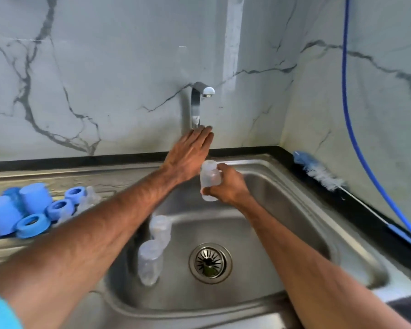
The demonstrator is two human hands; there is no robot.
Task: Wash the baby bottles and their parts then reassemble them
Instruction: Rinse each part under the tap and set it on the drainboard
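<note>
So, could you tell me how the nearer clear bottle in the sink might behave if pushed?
The nearer clear bottle looks empty and thin-walled, so probably light. Its round body on the smooth steel sink could easily roll or slide toward the drain.

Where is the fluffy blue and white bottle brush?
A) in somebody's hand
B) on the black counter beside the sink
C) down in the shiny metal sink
B: the blue and white bottle brush lies on the black counter right of the shiny metal sink, in no hand.
</note>
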